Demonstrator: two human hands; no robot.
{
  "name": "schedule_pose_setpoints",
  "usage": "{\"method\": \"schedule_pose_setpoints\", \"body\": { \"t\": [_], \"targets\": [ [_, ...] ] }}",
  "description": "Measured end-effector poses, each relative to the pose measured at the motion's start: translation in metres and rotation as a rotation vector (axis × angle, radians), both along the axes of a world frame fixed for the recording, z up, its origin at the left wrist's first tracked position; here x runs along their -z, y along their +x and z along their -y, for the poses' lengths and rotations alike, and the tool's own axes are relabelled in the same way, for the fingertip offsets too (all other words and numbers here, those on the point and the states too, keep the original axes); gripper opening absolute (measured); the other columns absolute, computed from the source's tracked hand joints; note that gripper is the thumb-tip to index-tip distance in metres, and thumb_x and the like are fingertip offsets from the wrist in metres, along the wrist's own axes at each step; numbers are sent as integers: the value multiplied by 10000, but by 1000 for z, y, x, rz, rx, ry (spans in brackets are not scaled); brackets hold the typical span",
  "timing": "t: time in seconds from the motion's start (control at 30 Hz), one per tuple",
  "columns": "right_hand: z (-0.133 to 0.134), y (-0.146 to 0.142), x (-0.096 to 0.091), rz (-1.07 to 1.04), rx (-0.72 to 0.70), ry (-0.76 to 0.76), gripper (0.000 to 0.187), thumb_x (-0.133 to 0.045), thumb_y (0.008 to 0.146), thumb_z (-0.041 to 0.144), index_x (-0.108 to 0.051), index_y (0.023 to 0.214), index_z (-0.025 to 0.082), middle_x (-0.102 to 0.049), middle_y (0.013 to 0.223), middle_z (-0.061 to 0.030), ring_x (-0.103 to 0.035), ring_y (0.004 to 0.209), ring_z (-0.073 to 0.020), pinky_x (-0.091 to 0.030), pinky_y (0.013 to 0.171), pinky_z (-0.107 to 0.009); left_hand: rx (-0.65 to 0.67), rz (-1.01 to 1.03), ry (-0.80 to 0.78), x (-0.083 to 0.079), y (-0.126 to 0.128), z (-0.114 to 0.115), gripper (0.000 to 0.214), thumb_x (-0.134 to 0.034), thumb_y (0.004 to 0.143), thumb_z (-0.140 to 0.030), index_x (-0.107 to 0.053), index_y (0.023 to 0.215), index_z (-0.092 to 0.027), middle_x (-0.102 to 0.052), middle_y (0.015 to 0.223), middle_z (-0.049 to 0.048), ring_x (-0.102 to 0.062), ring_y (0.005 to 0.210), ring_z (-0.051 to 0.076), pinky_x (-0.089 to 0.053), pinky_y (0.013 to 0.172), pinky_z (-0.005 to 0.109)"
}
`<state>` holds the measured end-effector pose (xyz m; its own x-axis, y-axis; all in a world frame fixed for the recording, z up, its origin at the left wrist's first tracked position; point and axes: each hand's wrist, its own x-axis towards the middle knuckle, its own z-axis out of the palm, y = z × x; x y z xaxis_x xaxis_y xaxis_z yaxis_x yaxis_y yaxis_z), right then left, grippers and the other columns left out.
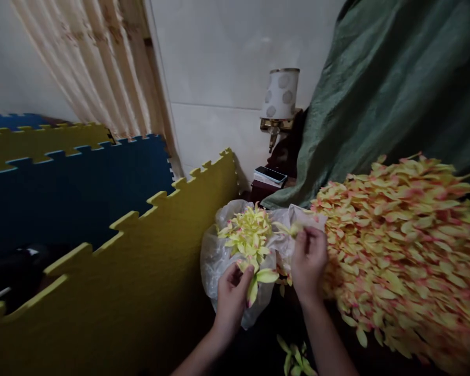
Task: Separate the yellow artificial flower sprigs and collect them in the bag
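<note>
My left hand (234,291) is closed in a pinch on an artificial flower (263,278) with yellow-green petals and pink tips. To its right, my right hand (310,256) pinches a smaller yellow-green flower piece (292,228), which is slightly blurred. Just beyond both hands, a clear plastic bag (211,261) lies open with a pile of yellow flower pieces (248,230) in it. Below my right forearm, a few loose yellow-green petals (296,360) rest on a dark surface.
A large heap of yellow-and-pink artificial flowers (407,250) fills the right side. Yellow foam mat (160,250) and blue foam mat (82,193) stand upright on the left. Behind are a phone (271,174), a wall lamp (281,94) and a green cloth (360,94).
</note>
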<state>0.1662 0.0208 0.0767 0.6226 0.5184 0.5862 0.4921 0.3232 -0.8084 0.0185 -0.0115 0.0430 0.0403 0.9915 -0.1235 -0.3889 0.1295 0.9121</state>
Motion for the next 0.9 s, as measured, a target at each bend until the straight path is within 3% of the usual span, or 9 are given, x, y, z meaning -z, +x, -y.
{"method": "schedule_pose_setpoints", "body": {
  "t": [0.1, 0.17, 0.23, 0.3, 0.4, 0.5, 0.6, 0.73, 0.9],
  "targets": [
    [-49, -6, -13, 140, -243, -77, 122, -594, 818, 320, -637, 851, 210, -649, 915, -67, -603, 918, -224, -458, 905, -382, -59, 18, -17, -4, -3, -16, 426, -795, 643, -499, -689, 831, -132, -626, 669, -7, -468, 470, 72, -319, 372, 152],
    [-62, -11, -15, 193, -368, -135, 101, -632, 777, 298, -676, 819, 217, -669, 945, -73, -605, 960, -238, -439, 944, -395, -104, 25, -20, -7, -5, -28, 442, -804, 625, -498, -687, 835, -127, -611, 643, -19, -426, 422, 58, -269, 322, 146],
    [-60, -18, -13, 199, -442, -189, 112, -649, 770, 314, -691, 789, 213, -671, 910, -73, -612, 906, -236, -465, 889, -385, -134, 41, -22, -9, -9, -40, 448, -822, 599, -485, -695, 833, -124, -604, 617, -27, -415, 402, 55, -256, 307, 146],
    [-50, -25, -7, 181, -529, -253, 138, -699, 738, 346, -696, 725, 209, -665, 788, -46, -612, 741, -207, -500, 729, -333, -128, 62, -25, -8, -12, -51, 426, -837, 583, -463, -710, 801, -120, -603, 589, -30, -407, 394, 51, -251, 313, 147],
    [-36, -36, 6, 94, -647, -328, 182, -760, 685, 373, -706, 705, 200, -673, 721, -23, -618, 645, -182, -481, 581, -270, -38, 92, -6, -5, -16, -61, 361, -838, 601, -435, -735, 708, -106, -597, 538, -21, -414, 409, 52, -273, 353, 154],
    [-31, -41, 20, -66, -636, -320, 258, -675, 776, 436, -685, 768, 178, -676, 733, -34, -642, 691, -193, -495, 608, -272, 78, 162, 26, 0, -19, -64, 312, -802, 677, -409, -775, 753, -107, -685, 632, 38, -562, 559, 114, -430, 524, 193],
    [-31, -37, 28, -202, -539, -270, 336, -553, 864, 493, -634, 801, 173, -632, 712, -18, -605, 669, -171, -482, 622, -267, 39, 223, -6, 3, -24, -67, 335, -783, 701, -418, -787, 872, -131, -751, 809, 89, -655, 783, 205, -490, 733, 272],
    [-35, -26, 23, -243, -404, -232, 352, -589, 848, 507, -548, 703, 189, -515, 660, 28, -483, 628, -132, -392, 570, -218, -61, 250, -118, 5, -34, -74, 385, -791, 652, -479, -789, 842, -145, -762, 852, 102, -673, 844, 242, -491, 761, 293],
    [-43, -29, 10, -140, -520, -297, 342, -575, 861, 484, -538, 683, 194, -464, 632, 35, -458, 620, -141, -383, 562, -225, -64, 158, -56, 1, -34, -80, 383, -801, 637, -490, -789, 837, -163, -754, 823, 76, -653, 833, 222, -472, 738, 264]
  ]
}}
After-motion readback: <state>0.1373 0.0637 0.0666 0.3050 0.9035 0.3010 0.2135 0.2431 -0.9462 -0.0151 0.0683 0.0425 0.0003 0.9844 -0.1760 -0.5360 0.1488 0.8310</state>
